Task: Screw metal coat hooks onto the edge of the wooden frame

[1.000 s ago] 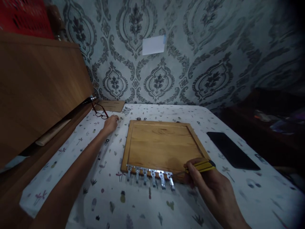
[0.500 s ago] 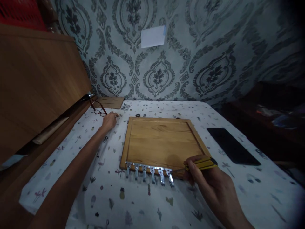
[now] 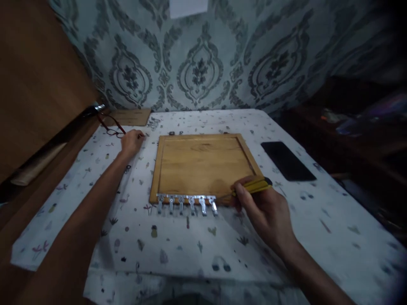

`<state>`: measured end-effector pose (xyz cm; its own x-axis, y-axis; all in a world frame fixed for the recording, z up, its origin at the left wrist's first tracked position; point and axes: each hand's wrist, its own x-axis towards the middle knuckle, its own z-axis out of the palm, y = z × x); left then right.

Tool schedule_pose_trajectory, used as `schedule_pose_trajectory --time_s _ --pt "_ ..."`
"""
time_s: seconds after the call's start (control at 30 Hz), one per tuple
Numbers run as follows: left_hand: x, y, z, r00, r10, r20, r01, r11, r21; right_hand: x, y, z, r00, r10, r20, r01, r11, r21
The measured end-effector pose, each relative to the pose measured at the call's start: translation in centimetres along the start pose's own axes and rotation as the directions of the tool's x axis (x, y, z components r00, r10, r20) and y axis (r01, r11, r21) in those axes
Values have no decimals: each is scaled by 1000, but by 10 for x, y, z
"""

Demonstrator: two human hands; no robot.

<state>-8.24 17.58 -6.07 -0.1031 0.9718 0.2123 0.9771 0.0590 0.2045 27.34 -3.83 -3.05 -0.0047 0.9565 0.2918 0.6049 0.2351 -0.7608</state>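
My right hand (image 3: 267,207) is closed around the yellow and black handle of a screwdriver (image 3: 254,185), its thin shaft pointing left toward the end of a metal hook rail (image 3: 191,198). Several silvery hooks hang from this rail, which lies along the near edge of a framed wooden board (image 3: 200,163). Off to the far left, my left hand (image 3: 131,143) rests on the tablecloth beside a pair of red-framed glasses (image 3: 111,126). Its fingertips are pinched together at the cloth; whatever they grip is too small to name.
A black phone (image 3: 288,161) lies right of the board. Brown cardboard (image 3: 132,116) is at the back left, against the patterned wall (image 3: 200,63). A wooden cabinet (image 3: 41,84) borders the table's left side. Small dark fittings (image 3: 171,133) sit behind the board.
My view has tilted downward, so everything appears higher and further left. The screwdriver stays in my right hand near the rail's end. My left hand's fingers remain at the cloth by the glasses.
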Motion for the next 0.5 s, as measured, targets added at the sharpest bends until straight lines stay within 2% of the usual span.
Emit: schedule_pose_trajectory --time_s 0.2,0.33,0.5 --pt "5 3 -2 1000 -4 -27 3 999 -38 -3 -8 2 999 48 -7 -47 989 141" --pt "3 4 -5 999 5 -51 -10 996 -91 -5 -11 2 999 49 -22 -45 987 153" --pt "-2 6 -12 1000 9 -12 -11 971 -238 -5 -10 1 999 29 -20 -26 990 139"
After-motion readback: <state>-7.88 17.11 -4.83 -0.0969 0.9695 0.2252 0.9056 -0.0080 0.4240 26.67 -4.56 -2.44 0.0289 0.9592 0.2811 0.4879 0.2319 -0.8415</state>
